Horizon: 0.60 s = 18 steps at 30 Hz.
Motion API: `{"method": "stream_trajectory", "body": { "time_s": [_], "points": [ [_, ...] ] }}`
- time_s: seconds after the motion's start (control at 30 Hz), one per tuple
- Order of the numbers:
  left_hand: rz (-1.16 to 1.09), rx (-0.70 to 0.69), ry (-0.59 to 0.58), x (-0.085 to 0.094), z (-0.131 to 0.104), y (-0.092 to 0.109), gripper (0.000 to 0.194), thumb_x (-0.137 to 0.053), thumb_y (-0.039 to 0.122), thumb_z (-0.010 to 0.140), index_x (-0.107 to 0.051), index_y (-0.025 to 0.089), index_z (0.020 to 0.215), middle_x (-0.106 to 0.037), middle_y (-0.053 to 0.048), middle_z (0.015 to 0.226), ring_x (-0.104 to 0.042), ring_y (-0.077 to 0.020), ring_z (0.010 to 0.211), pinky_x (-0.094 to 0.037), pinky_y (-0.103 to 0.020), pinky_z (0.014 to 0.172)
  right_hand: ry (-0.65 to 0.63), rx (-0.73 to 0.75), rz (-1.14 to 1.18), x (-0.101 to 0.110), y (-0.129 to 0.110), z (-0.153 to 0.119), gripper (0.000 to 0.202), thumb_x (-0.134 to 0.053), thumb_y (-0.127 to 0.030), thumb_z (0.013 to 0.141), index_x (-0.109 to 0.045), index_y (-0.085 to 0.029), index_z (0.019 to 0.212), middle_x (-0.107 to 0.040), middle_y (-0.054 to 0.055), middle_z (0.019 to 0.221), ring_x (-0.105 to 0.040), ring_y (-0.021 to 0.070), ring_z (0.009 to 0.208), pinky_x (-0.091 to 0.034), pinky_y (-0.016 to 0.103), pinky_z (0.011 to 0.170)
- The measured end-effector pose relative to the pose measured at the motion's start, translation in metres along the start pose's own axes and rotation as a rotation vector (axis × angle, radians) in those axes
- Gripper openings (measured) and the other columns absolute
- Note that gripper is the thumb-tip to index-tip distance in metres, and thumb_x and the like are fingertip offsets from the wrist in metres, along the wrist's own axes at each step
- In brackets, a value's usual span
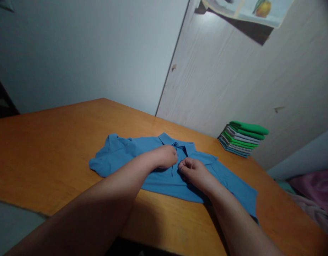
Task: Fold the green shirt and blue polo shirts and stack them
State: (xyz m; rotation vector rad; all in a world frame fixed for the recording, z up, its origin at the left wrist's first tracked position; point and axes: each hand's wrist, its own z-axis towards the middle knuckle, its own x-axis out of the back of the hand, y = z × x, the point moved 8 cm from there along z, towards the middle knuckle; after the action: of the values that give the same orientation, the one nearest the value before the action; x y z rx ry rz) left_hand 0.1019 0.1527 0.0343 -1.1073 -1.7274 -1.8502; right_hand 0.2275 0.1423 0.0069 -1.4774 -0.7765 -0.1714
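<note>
A blue collared shirt [164,181] lies spread on the wooden table, its collar toward the wall and its sleeves out to both sides. My left hand [167,156] is closed over the shirt's front, just below the collar; its fingertips are mostly hidden. Close beside it on the right, my right hand [189,169] has its fingers pinched together at the shirt's front opening. What the fingertips hold is too small to tell. The two hands are a short gap apart.
On the orange-brown wooden table [59,142], a stack of folded green, grey and blue clothes [242,138] stands at the back right, by the light wood panel. Pink and patterned fabric [315,188] lies beyond the right edge. A picture hangs above.
</note>
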Motion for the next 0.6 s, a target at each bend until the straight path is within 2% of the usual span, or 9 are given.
{"method": "stream_trajectory", "body": {
  "time_s": [0.07,0.17,0.27,0.43,0.6],
  "points": [
    [0.004,0.005,0.021,0.003,0.0,0.0,0.015,-0.056,0.015,0.078,-0.07,0.019,0.074,-0.074,-0.005,0.079,-0.062,-0.019,0.078,-0.044,-0.025,0.07,0.0,0.001,-0.004,0.0,0.001,0.0,0.007,-0.055,-0.027,0.081,-0.054,-0.022,0.077,-0.05,-0.004,0.056,-0.044,0.0109,0.048,-0.032,0.022,0.043],
    [0.148,0.009,0.061,0.009,-0.003,-0.001,0.013,-0.057,0.02,0.078,-0.07,0.018,0.076,-0.074,-0.009,0.084,-0.063,-0.022,0.077,-0.043,-0.028,0.068,-0.005,0.017,-0.018,0.0,0.001,0.0,0.008,-0.055,-0.029,0.082,-0.053,-0.022,0.077,-0.05,-0.003,0.057,-0.046,0.0114,0.049,-0.033,0.022,0.043],
    [0.237,0.016,0.075,0.013,-0.006,-0.003,0.013,-0.058,0.023,0.078,-0.069,0.019,0.07,-0.073,-0.01,0.08,-0.062,-0.0236,0.075,-0.042,-0.029,0.066,0.002,0.034,-0.032,0.0,0.0,0.001,0.009,-0.055,-0.029,0.082,-0.053,-0.022,0.076,-0.05,-0.004,0.057,-0.046,0.0114,0.049,-0.033,0.022,0.044],
    [0.114,0.032,0.062,0.009,-0.003,-0.006,0.012,-0.062,0.018,0.074,-0.065,0.02,0.062,-0.069,-0.006,0.069,-0.061,-0.0213,0.071,-0.043,-0.028,0.068,0.008,0.038,-0.038,0.001,0.002,0.002,0.01,-0.057,-0.029,0.082,-0.054,-0.022,0.076,-0.051,-0.003,0.057,-0.047,0.0114,0.05,-0.033,0.022,0.045],
    [-0.063,0.056,0.047,-0.002,0.005,-0.008,0.011,-0.06,0.013,0.074,-0.069,0.019,0.072,-0.074,-0.008,0.084,-0.064,-0.0234,0.084,-0.046,-0.031,0.08,0.0,0.025,-0.018,0.0,0.003,0.002,0.012,-0.058,-0.032,0.082,-0.055,-0.022,0.077,-0.05,-0.004,0.056,-0.045,0.0108,0.048,-0.033,0.022,0.045]
  ]
}}
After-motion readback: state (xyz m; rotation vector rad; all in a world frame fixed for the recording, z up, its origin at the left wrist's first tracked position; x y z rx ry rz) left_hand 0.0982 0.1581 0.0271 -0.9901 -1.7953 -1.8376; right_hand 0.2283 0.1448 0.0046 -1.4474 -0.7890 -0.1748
